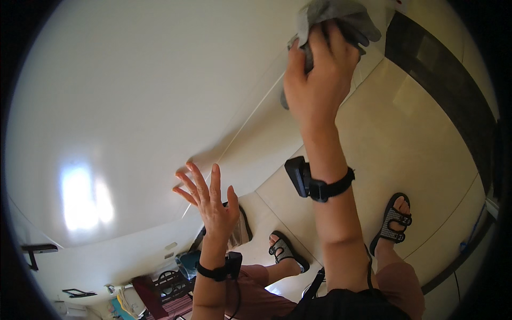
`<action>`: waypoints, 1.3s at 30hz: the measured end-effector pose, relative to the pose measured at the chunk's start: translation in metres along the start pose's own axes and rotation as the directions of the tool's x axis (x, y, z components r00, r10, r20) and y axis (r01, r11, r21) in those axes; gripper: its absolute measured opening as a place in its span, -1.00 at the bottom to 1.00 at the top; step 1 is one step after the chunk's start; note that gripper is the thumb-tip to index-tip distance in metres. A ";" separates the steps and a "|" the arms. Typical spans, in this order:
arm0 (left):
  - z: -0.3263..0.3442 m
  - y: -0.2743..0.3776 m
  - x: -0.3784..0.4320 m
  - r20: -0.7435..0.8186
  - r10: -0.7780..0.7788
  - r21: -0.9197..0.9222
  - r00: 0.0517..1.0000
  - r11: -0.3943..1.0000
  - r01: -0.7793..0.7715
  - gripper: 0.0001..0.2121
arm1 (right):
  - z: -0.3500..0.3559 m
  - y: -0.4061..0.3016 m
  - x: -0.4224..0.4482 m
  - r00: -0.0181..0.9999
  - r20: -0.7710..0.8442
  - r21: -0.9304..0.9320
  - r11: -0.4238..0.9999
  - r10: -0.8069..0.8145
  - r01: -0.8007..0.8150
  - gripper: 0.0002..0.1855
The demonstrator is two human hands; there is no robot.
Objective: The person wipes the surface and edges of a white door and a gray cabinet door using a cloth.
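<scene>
A bunched grey cloth (340,20) is gripped in my right hand (324,76), raised at the top of the view near a smooth glossy white surface (132,100). My left hand (216,204) has its fingers spread and holds nothing. Its fingertips rest on or very near the white surface, left of a thin pale seam; whether they touch it I cannot tell. A black strap with a small device circles each wrist or forearm.
Below lie beige floor tiles (400,132), with my sandalled feet (396,220) apart on them. A dark floor band (440,76) curves along the right. A striped object (240,230) stands behind my left hand. Dark furniture (172,284) and other items are at the lower left.
</scene>
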State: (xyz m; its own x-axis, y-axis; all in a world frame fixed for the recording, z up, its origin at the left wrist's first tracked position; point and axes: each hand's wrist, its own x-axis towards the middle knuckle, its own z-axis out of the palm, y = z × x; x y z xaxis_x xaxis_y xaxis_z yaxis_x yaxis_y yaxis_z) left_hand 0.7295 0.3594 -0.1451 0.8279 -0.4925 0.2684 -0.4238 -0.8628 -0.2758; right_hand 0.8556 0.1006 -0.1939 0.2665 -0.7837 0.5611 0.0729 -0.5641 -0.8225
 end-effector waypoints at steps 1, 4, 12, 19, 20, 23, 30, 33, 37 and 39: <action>-0.001 0.000 -0.001 0.007 -0.006 -0.003 1.000 1.000 0.006 -0.31 | -0.003 -0.006 -0.010 0.999 0.041 0.013 1.000 -0.002 0.002 -0.60; -0.005 0.002 -0.001 0.011 -0.013 -0.001 1.000 1.000 0.013 -0.32 | -0.018 -0.032 -0.049 0.982 0.186 0.115 0.993 0.019 -0.041 -0.49; -0.019 0.013 0.001 0.073 -0.083 0.015 0.994 0.997 0.082 -0.31 | -0.049 -0.069 -0.146 0.881 0.466 0.350 0.931 -0.077 -0.104 -0.52; -0.035 -0.003 -0.020 0.023 -0.111 -0.071 0.994 0.991 0.112 -0.27 | -0.023 -0.037 -0.072 0.974 0.227 0.097 0.995 -0.012 -0.010 -0.49; -0.029 -0.005 -0.021 0.008 -0.107 -0.085 0.994 0.991 0.107 -0.27 | -0.020 -0.029 -0.069 0.973 0.230 0.085 0.996 -0.018 -0.002 -0.49; -0.035 -0.014 -0.033 0.004 -0.145 -0.057 0.989 0.988 0.145 -0.27 | -0.018 -0.040 -0.082 0.980 0.197 0.076 0.997 0.001 -0.016 -0.45; -0.044 -0.016 -0.038 -0.023 -0.196 -0.111 0.980 0.975 0.193 -0.28 | -0.057 -0.119 -0.198 0.875 0.478 0.300 0.951 -0.079 -0.078 -0.57; -0.047 -0.017 -0.041 -0.024 -0.207 -0.118 0.978 0.972 0.203 -0.30 | -0.067 -0.134 -0.221 0.820 0.565 0.351 0.927 -0.097 -0.131 -0.61; -0.052 -0.019 -0.049 -0.007 -0.245 -0.130 0.970 0.962 0.242 -0.31 | -0.067 -0.123 -0.212 0.825 0.561 0.328 0.934 -0.070 -0.144 -0.52; -0.052 -0.022 -0.057 0.010 -0.270 -0.085 0.963 0.959 0.270 -0.31 | -0.055 -0.101 -0.197 0.881 0.471 0.307 0.945 -0.045 -0.116 -0.46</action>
State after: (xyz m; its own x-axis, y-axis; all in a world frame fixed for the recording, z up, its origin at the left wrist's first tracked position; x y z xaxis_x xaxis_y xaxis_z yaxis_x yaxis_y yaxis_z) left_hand 0.6727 0.4003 -0.1058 0.9153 -0.2397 0.3237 -0.2140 -0.9702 -0.1135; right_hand 0.7426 0.2971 -0.2160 0.6844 -0.5423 0.4874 0.3330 -0.3623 -0.8706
